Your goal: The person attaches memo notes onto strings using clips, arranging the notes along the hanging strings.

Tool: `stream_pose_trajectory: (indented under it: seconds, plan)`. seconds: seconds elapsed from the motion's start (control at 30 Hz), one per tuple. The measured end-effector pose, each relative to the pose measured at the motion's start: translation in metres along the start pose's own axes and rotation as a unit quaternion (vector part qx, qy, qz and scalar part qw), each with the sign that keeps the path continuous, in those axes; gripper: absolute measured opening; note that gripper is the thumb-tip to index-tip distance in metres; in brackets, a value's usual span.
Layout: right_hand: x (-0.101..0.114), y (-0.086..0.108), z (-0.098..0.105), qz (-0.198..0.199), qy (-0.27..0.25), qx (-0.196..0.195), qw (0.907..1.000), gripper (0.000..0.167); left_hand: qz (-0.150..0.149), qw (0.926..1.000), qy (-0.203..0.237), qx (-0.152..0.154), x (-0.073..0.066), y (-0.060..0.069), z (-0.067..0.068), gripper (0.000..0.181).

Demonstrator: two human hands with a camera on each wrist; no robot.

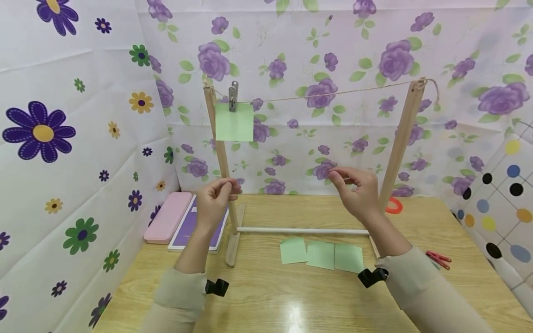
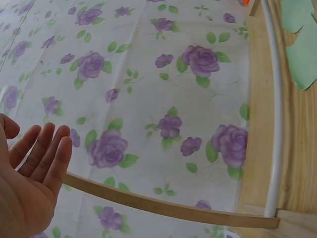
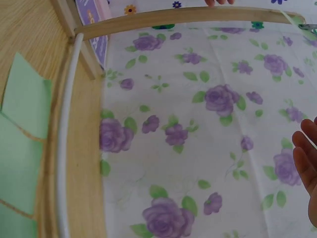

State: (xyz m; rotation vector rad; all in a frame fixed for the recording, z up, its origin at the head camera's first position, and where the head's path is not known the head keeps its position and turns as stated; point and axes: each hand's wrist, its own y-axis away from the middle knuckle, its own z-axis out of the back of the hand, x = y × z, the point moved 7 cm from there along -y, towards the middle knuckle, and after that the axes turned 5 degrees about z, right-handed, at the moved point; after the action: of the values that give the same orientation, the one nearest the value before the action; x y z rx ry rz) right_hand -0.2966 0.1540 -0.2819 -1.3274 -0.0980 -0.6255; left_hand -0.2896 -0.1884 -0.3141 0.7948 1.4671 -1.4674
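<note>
Both hands are raised in front of a wooden frame with a twine line [image 1: 316, 96] strung between its posts. My left hand [image 1: 214, 201] is near the left post [image 1: 222, 157], its fingers loosely bent and holding nothing that shows. On the right, my right hand [image 1: 359, 192] hovers before the right post [image 1: 401, 138], fingers relaxed, with nothing seen in them. A metal clip [image 1: 233, 97] hangs a green paper square [image 1: 234, 124] at the line's left end. Three more green paper squares [image 1: 320, 254] lie side by side on the table, below the hands.
A white rod [image 1: 304, 230] joins the frame's feet. At the left lie a pink case [image 1: 168, 217] and a purple-covered book [image 1: 216, 231]. Red clips [image 1: 439, 259] lie at the right, and an orange-red ring [image 1: 393, 205] sits behind the right post. Flowered sheets line the back and left.
</note>
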Motion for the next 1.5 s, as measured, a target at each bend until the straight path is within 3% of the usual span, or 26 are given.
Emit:
stream_pose_trajectory:
  seconds: [0.1, 0.27, 0.43, 0.63, 0.93, 1.13, 1.3, 1.5]
  plan:
    - [0.003, 0.011, 0.006, -0.007, 0.013, -0.002, 0.9999, 0.012, 0.001, 0.9998, -0.018, 0.007, 0.004, 0.007, -0.003, 0.020]
    - [0.009, 0.028, 0.018, -0.030, 0.027, 0.010, 0.9991, 0.010, 0.002, 0.9962, -0.086, 0.018, 0.011, 0.020, -0.006, 0.019]
    - [-0.022, 0.058, 0.031, -0.057, 0.058, 0.018, 0.9966, 0.015, -0.003, 0.9906, -0.128, 0.047, 0.020, 0.033, -0.010, 0.023]
    - [-0.041, 0.089, 0.049, -0.057, 0.077, 0.010, 0.9954, 0.017, -0.009, 0.9861, -0.159, 0.047, 0.033, 0.047, -0.010, 0.022]
    - [-0.053, 0.121, 0.073, -0.070, 0.101, 0.013, 0.9923, 0.012, 0.013, 0.9840, -0.173, 0.040, 0.061, 0.066, -0.012, 0.018]
    - [-0.065, 0.139, 0.095, -0.113, 0.117, -0.006, 0.9867, 0.008, 0.030, 0.9850, -0.165, 0.041, 0.085, 0.077, -0.021, 0.017]
    - [-0.083, 0.158, 0.118, -0.170, 0.138, -0.026, 0.9753, 0.009, 0.056, 0.9838, -0.156, 0.070, 0.109, 0.087, -0.039, 0.017]
    - [-0.102, 0.179, 0.142, -0.226, 0.175, -0.006, 0.9582, 0.015, 0.095, 0.9779, -0.144, 0.118, 0.136, 0.093, -0.065, 0.023]
